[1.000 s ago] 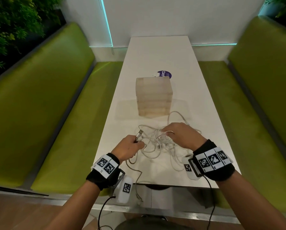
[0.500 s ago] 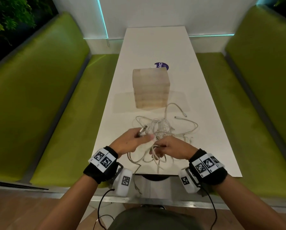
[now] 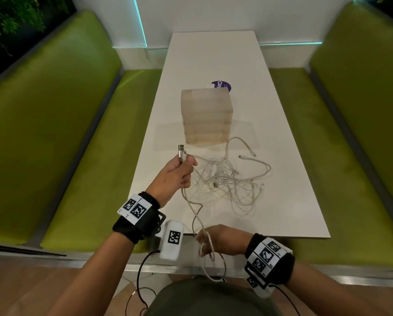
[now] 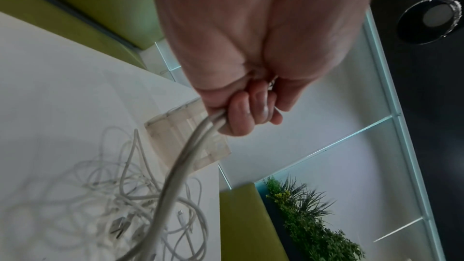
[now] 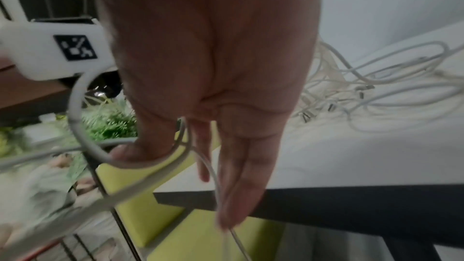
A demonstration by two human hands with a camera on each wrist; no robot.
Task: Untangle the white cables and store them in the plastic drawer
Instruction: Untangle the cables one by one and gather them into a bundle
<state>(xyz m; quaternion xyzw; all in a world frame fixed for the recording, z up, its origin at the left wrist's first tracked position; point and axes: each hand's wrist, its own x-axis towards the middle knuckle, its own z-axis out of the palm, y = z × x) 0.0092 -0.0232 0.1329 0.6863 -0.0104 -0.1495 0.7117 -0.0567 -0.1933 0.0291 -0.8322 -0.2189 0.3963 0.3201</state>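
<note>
A tangle of white cables (image 3: 227, 179) lies on the white table (image 3: 213, 55), near the translucent plastic drawer unit (image 3: 206, 117), whose drawers look closed. My left hand (image 3: 186, 163) is raised left of the tangle. It grips one white cable (image 3: 191, 208) just below its metal USB plug (image 3: 181, 151), which points up. That cable runs down to my right hand (image 3: 204, 245) at the table's near edge. In the right wrist view the cable (image 5: 77, 126) loops round my thumb (image 5: 140, 146) while the fingers (image 5: 236, 195) stay nearly straight. The left wrist view shows fingers (image 4: 246, 114) curled on the cable (image 4: 180, 166).
Green benches (image 3: 65, 144) (image 3: 350, 156) run along both sides of the table. A purple sticker (image 3: 221, 86) lies behind the drawer unit. The held cable's tail hangs below the table edge (image 3: 259, 236) toward my lap. Plants (image 3: 8, 19) fill the far left corner.
My left hand has lifted the USB plug up and away from the tangle. My right hand has drawn back to the table's near edge, pulling a length of that cable free.
</note>
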